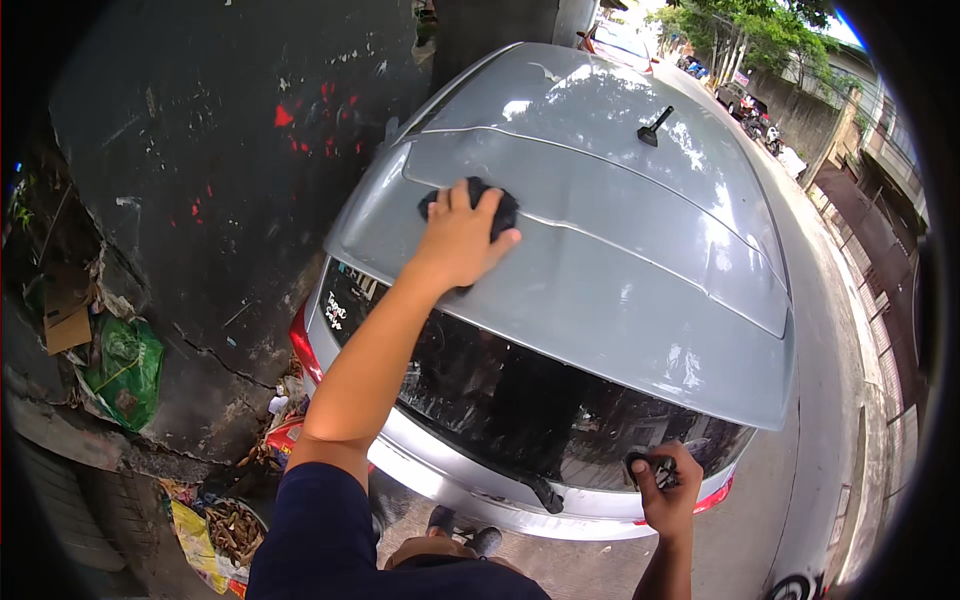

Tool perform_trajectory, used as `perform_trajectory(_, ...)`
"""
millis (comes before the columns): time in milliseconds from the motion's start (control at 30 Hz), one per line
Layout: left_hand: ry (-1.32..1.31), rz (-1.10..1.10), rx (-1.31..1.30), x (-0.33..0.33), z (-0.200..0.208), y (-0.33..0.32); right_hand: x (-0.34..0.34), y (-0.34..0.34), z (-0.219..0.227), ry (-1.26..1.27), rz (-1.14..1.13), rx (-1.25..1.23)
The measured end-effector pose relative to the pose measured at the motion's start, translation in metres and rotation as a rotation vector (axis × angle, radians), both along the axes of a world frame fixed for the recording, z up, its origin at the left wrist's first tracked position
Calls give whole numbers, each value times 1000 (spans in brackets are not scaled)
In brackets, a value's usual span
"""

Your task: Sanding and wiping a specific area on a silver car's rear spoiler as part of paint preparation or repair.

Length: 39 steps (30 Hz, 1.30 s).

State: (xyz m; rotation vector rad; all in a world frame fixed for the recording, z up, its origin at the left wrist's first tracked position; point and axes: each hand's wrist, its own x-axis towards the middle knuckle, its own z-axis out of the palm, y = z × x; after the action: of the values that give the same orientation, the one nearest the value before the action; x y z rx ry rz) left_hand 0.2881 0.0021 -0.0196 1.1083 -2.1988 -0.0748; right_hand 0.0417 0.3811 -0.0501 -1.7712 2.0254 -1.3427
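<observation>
My left hand [455, 250] presses a dark cloth [506, 212] onto the grey spoiler [590, 295] at the rear of a car's roof. The fingers curve over the cloth, and part of it shows past the fingertips and thumb. Lower right, my right hand [678, 500] is closed on a small black object [655, 470], held close in front of the rear window [500, 385]. Fingers hide much of that object, so its kind is unclear.
A dark, chipped wall [230, 200] stands close along the car's left side. A rear wiper [543, 493] juts out below the glass, and a short antenna [655, 127] rises from the roof. Rubbish and a green bag [128, 370] lie lower left. A street [800, 260] runs along the right.
</observation>
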Motion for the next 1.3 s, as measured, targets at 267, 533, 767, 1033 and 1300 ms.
perform_trajectory(267, 258, -233, -480, -141, 58, 27, 75, -93, 34, 202, 460, -162)
perform_trajectory(533, 1101, 283, -469, 60, -123, 76, 71, -173, 79, 448, 275, -182)
perform_trajectory(767, 846, 730, 103, 90, -255, 0, 64, -299, 83, 880, 236, -168)
perform_trajectory(1033, 829, 699, 188, 92, -265, 18, 76, -233, 73, 784, 333, 37)
perform_trajectory(1300, 831, 664, 167, 82, -262, 13, 36, -308, 108, 631, -142, 159)
